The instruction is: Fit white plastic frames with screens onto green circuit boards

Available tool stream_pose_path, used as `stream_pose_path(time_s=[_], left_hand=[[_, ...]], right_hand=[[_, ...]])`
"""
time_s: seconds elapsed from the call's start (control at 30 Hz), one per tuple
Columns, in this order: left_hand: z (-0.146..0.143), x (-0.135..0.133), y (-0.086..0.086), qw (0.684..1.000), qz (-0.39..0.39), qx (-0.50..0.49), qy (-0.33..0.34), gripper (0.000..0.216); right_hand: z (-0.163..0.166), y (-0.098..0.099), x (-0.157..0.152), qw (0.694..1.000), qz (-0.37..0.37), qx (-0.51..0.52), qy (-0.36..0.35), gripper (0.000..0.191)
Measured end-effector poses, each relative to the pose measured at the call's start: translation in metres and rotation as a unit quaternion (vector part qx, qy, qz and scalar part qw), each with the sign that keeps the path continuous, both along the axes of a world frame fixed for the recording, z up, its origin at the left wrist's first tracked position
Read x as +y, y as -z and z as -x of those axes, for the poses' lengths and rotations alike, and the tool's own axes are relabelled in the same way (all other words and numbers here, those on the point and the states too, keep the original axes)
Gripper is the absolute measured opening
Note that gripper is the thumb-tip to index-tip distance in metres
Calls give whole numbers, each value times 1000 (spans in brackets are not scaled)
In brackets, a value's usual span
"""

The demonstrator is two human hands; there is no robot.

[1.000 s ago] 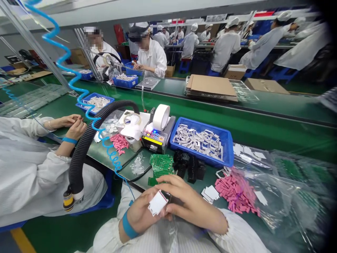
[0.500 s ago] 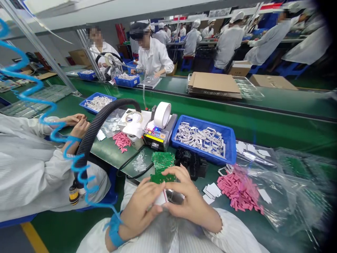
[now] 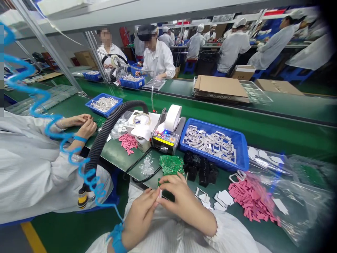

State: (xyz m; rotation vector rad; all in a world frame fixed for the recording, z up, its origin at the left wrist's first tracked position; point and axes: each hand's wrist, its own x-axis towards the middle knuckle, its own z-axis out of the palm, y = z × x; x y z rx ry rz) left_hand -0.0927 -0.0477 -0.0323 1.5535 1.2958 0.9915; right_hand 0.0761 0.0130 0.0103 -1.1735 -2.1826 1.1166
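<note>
A small white piece with a pinkish edge [image 3: 159, 194] is pinched between the fingertips of both my hands, mostly covered by them. My left hand [image 3: 140, 214], with a blue strap at the wrist, closes on it from the left. From the other side my right hand [image 3: 177, 196] holds it between curled fingers and thumb. Green circuit boards [image 3: 171, 164] lie in a pile just beyond my fingers. Black parts [image 3: 201, 167] are stacked beside that pile. White cards [image 3: 223, 199] and a white frame [image 3: 202, 193] lie to the right of my right hand.
A blue bin [image 3: 246, 154] holds white frames; pink strips [image 3: 252, 198] lie nearer, partly under clear plastic. A tape dispenser [image 3: 165, 138] stands beyond the boards. A black hose [image 3: 105, 123] and a coiled blue cord [image 3: 65, 151] cross the left, near a co-worker's hands [image 3: 86, 128].
My hands have drawn closer together around the white piece, now more hidden. The view has shifted slightly left, and the white frame by my right hand has come into sight.
</note>
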Motion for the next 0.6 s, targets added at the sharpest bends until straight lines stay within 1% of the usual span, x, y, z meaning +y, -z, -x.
stream_pose_path(time_s=[0.03, 0.07, 0.1, 0.13, 0.17, 0.2, 0.23, 0.27, 0.3, 0.33, 0.37, 0.4, 0.47, 0.53, 0.6], left_hand=[[5, -2, 4, 997, 59, -52, -28, 30], [11, -4, 10, 983, 121, -123, -66, 28], [20, -6, 16, 954, 179, -209, -117, 26], [31, -10, 24, 910, 225, -299, -178, 23], [44, -13, 31, 852, 253, -389, -244, 22], [58, -17, 38, 789, 264, -460, -311, 23], [73, -22, 43, 735, 253, -512, -366, 31], [88, -26, 47, 691, 226, -550, -412, 38], [101, -30, 49, 655, 200, -579, -441, 40], [113, -34, 50, 629, 176, -601, -461, 40], [123, -38, 49, 608, 158, -615, -477, 40], [130, -40, 47, 594, 146, -622, -488, 39], [138, -45, 43, 583, 132, -624, -504, 38], [140, -48, 43, 586, 126, -617, -510, 37], [138, -51, 46, 602, 125, -621, -487, 38]], right_hand=[[3, -1, 2, 998, 41, 44, 12, 14], [5, -1, 5, 989, 97, 107, 38, 15], [6, -2, 10, 969, 159, 175, 76, 15], [6, -3, 15, 939, 215, 239, 119, 15], [6, -2, 21, 906, 261, 289, 164, 16], [5, -2, 27, 876, 295, 323, 202, 17], [4, 0, 34, 853, 319, 342, 232, 18], [3, 2, 41, 833, 342, 352, 254, 18], [3, 5, 48, 810, 371, 363, 274, 16], [4, 8, 54, 785, 400, 372, 293, 13], [7, 10, 59, 762, 425, 378, 308, 10], [10, 12, 64, 743, 444, 384, 323, 8], [19, 15, 70, 711, 463, 398, 349, 12], [29, 17, 74, 689, 466, 412, 371, 16], [38, 17, 78, 678, 465, 420, 385, 17]])
